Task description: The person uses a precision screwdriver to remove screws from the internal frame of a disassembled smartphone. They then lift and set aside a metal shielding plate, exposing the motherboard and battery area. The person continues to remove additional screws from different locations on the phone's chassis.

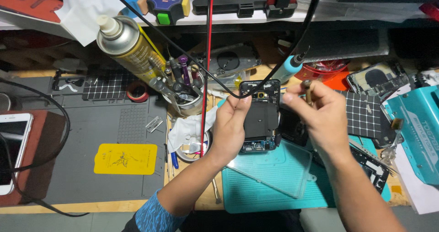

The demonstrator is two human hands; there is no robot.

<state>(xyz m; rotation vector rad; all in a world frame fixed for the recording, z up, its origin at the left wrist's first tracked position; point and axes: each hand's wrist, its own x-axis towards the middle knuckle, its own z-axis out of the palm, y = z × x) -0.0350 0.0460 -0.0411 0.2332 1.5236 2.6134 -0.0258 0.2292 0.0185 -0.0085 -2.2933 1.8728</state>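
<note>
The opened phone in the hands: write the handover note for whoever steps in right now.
Left hand: holds the opened phone upright above the teal mat, back cover off, inner parts bare.
Right hand: pinches a small brush-like tool by the phone's top right corner.
Nearby: a clear tray on the mat, a cup of tools to the left, a spray can behind it.
Done: phone is open.
Left: nothing reassembled; no back cover on it.

Two hands (228, 122) (315, 113), one opened phone (259, 115), one spray can (128, 44), one yellow card (125, 159)
</note>
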